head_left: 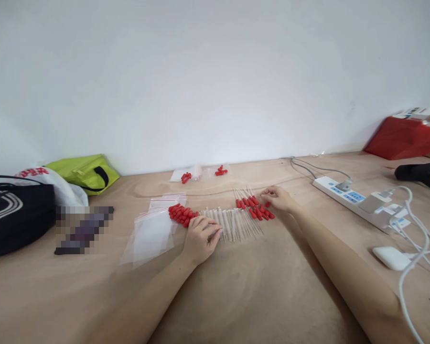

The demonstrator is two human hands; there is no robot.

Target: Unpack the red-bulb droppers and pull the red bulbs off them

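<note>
A row of thin, clear tube-like sticks [232, 223] lies at the middle of the table. My left hand [202, 236] is curled at the row's left end, fingers closed, and whatever they may hold is hidden. Just behind it sits a heap of small red bulb-shaped caps [181, 215]. To the right, more red caps [261, 211] lie in a loose group, with thin sticks pointing away behind them. Beside this group my right hand [277, 198] has thumb and fingers pinched together, and a single red cap [267, 204] shows just below them. I cannot make out what is in the pinch.
Clear zip bags [152, 234] lie flat at left. Two filled bags [186, 177] with red caps rest near the wall. A power strip [358, 200] with white cables and a charger [392, 258] is at right. Bags [21, 215] and a pixelated object [84, 231] occupy the left.
</note>
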